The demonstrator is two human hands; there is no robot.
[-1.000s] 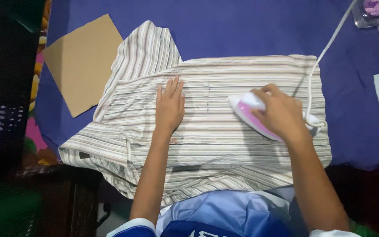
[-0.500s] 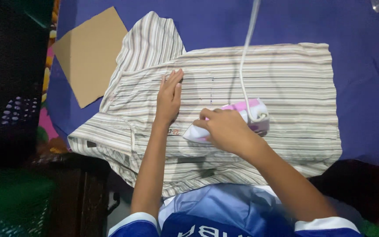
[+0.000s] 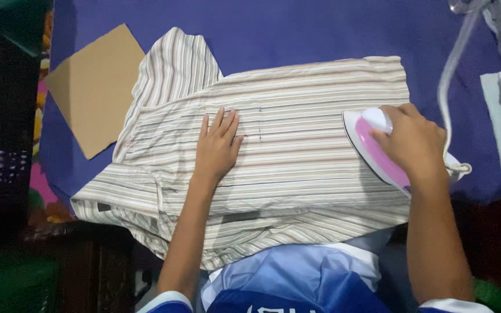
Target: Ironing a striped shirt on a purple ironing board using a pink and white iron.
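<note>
Striped shirt (image 3: pixel 297 156) spread flat on blue cloth-covered surface (image 3: pixel 297 29). Left hand (image 3: pixel 218 148) pressed open on shirt centre, fingers splayed. Right hand (image 3: pixel 416 142) gripping handle of pink-and-white iron (image 3: pixel 372 145) at shirt's right edge; white cord (image 3: pixel 450 75) trailing away. Brown cardboard (image 3: pixel 94 95) farther left.

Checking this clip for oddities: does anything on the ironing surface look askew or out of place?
Mostly no. The striped shirt lies crooked, its near edge hanging off the blue cover. A piece of brown cardboard sits beside it. The left hand presses the shirt flat; the right hand grips the iron.
</note>
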